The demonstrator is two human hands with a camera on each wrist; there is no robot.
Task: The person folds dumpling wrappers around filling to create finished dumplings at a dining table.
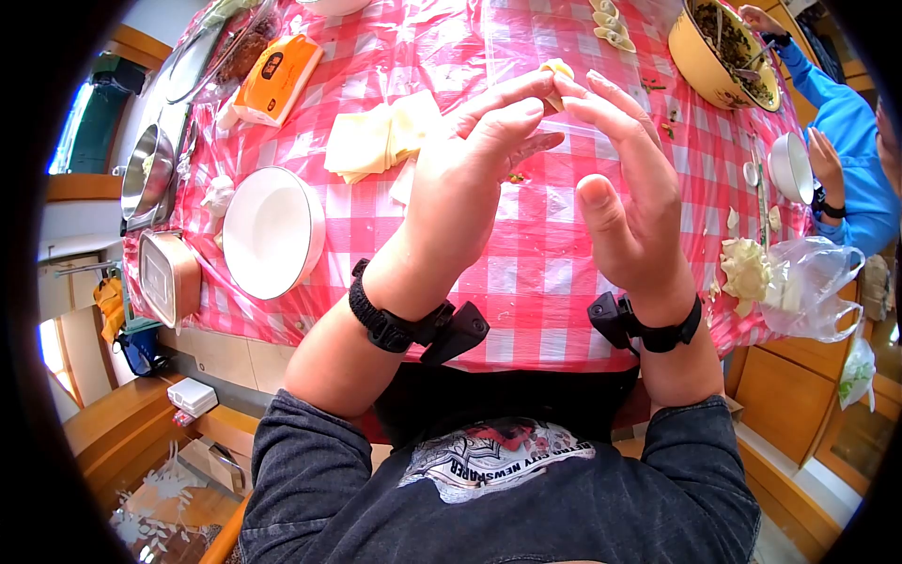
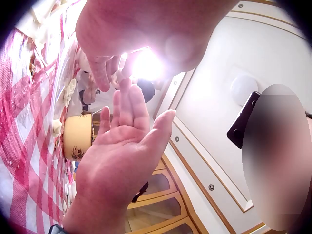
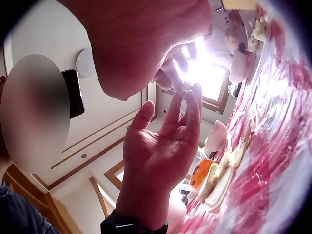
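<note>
A small folded dough piece [image 1: 557,71] shows at the meeting fingertips of both hands, above the checked cloth. My left hand [image 1: 460,169] reaches in from the left, fingers extended and touching the piece. From the other side my right hand [image 1: 639,188] touches it with gently bent fingers, its thumb standing apart. Both wrist views show an open palm with the thumb away from the fingers: the right hand [image 2: 122,156] in the left wrist view, the left hand [image 3: 161,151] in the right wrist view. The fingertips hide most of the piece. Flat dough wrappers [image 1: 376,141] lie left of my hands.
A white bowl [image 1: 272,233], a metal tin [image 1: 169,279] and an orange tissue pack [image 1: 277,80] stand left. Shaped dough pieces [image 1: 613,28] lie at the back. A yellow pot [image 1: 700,52] of filling, a plastic bag [image 1: 813,287] and another person's blue sleeve [image 1: 855,141] are right.
</note>
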